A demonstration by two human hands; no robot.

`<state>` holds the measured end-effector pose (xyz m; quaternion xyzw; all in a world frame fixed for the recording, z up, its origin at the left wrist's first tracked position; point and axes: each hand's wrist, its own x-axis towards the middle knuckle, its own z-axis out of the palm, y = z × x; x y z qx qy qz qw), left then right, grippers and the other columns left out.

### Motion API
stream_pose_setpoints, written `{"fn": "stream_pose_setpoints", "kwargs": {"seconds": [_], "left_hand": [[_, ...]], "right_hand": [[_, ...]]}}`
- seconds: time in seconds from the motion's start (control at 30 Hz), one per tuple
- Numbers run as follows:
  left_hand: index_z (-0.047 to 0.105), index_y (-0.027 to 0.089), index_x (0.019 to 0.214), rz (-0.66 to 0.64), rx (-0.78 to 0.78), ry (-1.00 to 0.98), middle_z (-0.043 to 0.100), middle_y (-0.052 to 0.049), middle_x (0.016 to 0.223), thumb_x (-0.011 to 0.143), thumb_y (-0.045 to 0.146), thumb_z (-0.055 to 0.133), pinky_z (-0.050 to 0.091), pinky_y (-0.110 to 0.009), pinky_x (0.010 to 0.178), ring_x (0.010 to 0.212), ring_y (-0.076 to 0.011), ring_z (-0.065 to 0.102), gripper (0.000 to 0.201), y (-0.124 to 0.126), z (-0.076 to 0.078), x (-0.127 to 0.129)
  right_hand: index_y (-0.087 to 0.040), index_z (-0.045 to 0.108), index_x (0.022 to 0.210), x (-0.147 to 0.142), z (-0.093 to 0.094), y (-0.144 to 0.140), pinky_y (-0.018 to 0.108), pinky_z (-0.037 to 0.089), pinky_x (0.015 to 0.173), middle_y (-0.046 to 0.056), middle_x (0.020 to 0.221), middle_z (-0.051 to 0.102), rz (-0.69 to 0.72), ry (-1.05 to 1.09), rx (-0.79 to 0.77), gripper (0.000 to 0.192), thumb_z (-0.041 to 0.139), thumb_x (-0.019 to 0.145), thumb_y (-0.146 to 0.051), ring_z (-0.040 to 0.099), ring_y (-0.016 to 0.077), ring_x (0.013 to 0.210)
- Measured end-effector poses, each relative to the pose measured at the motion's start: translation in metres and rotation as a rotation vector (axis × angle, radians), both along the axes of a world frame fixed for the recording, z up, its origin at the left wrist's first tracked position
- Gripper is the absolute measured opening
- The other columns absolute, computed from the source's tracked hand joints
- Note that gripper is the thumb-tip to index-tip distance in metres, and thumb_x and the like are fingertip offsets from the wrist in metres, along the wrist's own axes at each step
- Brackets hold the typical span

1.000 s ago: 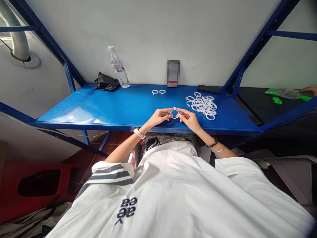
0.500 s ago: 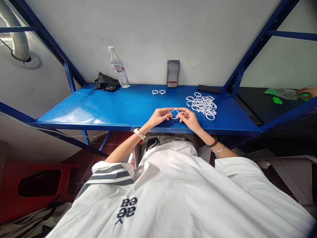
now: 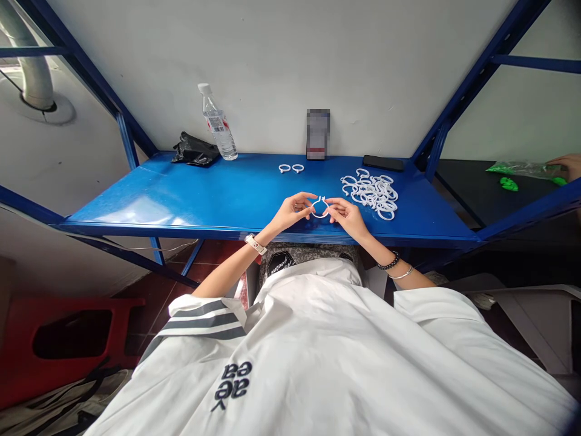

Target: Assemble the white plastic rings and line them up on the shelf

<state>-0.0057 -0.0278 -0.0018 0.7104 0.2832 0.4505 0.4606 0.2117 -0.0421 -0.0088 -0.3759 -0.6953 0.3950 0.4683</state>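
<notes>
A white plastic ring (image 3: 320, 216), like a curtain ring with a small clasp on its far side, is held upright between my hands above the table's front edge. My left hand (image 3: 294, 210) pinches its left side between thumb and fingers. On the right side my right hand (image 3: 347, 215) grips it the same way. A small gap shows at the clasp, between the two ends. To the right lies a loose pile of similar white rings (image 3: 372, 192). Farther back, two white rings (image 3: 291, 169) lie side by side on the table.
The blue table (image 3: 204, 200) has a black plastic bag (image 3: 196, 150) and a water bottle (image 3: 220, 128) at back left. A blurred upright phone-like object (image 3: 318, 136) leans on the wall; a black phone (image 3: 382, 163) lies right of it. Another person's hand (image 3: 567, 162) touches a bag of green pieces (image 3: 521, 169).
The ring's clasp ends have come slightly apart, and my left index finger has lifted off the clasp. At far right, the other person's hand and the bag have shifted a little.
</notes>
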Motion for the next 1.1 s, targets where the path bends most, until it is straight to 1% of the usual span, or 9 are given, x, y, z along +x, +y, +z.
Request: {"fn": "stream_pose_setpoints", "kwargs": {"seconds": [0.17,0.4,0.53,0.63,0.8,0.97,1.1], "left_hand": [[0.062,0.013,0.113,0.002,0.0,-0.012,0.07,-0.005,0.084,0.082,0.05,0.073,0.054,-0.025,0.066,0.062,-0.0103,0.063,0.05,0.0003,0.0004,0.0003],[0.064,0.013,0.109,0.038,-0.005,-0.005,0.07,-0.006,0.084,0.08,0.053,0.073,0.054,-0.026,0.065,0.062,-0.0113,0.062,0.051,0.0008,0.0007,-0.0004],[0.065,0.012,0.105,0.028,-0.025,-0.011,0.07,-0.006,0.083,0.08,0.054,0.073,0.053,-0.025,0.064,0.062,-0.0104,0.061,0.049,0.0019,-0.0003,0.0002],[0.066,0.012,0.104,0.023,-0.028,-0.013,0.069,-0.005,0.082,0.08,0.054,0.073,0.053,-0.025,0.063,0.061,-0.0097,0.061,0.049,0.0015,0.0005,0.0008],[0.066,0.011,0.103,0.023,-0.045,-0.001,0.069,-0.006,0.082,0.079,0.053,0.074,0.051,-0.024,0.062,0.061,-0.0101,0.061,0.049,0.0002,0.0018,0.0008],[0.067,0.011,0.099,0.033,-0.062,0.018,0.069,-0.006,0.083,0.078,0.055,0.074,0.05,-0.024,0.062,0.062,-0.0107,0.062,0.048,0.0001,0.0017,0.0016],[0.067,0.012,0.093,0.037,-0.075,0.027,0.068,-0.005,0.078,0.078,0.056,0.074,0.05,-0.025,0.065,0.065,-0.0119,0.063,0.047,-0.0017,0.0037,0.0021]], "right_hand": [[-0.02,0.066,0.108,-0.0004,0.0,-0.0001,0.031,0.055,0.059,0.005,0.084,0.073,-0.005,0.004,-0.008,0.042,0.068,0.082,-0.053,0.061,0.0132,0.057],[-0.02,0.066,0.092,-0.002,-0.0002,0.0001,0.032,0.056,0.06,0.004,0.083,0.072,0.014,-0.007,-0.022,0.04,0.071,0.078,-0.057,0.062,0.0135,0.056],[-0.02,0.066,0.097,-0.0017,0.0019,-0.0007,0.031,0.056,0.058,0.004,0.08,0.071,0.03,-0.022,-0.03,0.041,0.07,0.079,-0.057,0.061,0.0136,0.056],[-0.02,0.066,0.1,-0.0014,0.0025,-0.0012,0.029,0.053,0.055,0.002,0.073,0.069,0.036,-0.033,-0.03,0.041,0.07,0.08,-0.055,0.059,0.0132,0.055],[-0.019,0.065,0.099,-0.0012,0.0001,-0.0006,0.028,0.052,0.054,0.0,0.064,0.066,0.052,-0.034,-0.042,0.039,0.069,0.08,-0.053,0.061,0.0144,0.055],[-0.02,0.061,0.096,-0.0007,-0.0028,0.0013,0.03,0.055,0.06,0.001,0.07,0.071,0.088,0.008,-0.052,0.038,0.07,0.08,-0.053,0.064,0.0143,0.056],[-0.02,0.06,0.093,-0.0004,-0.0049,0.0026,0.032,0.057,0.064,0.003,0.074,0.074,0.091,0.017,-0.066,0.04,0.071,0.079,-0.056,0.068,0.0162,0.06]]}}
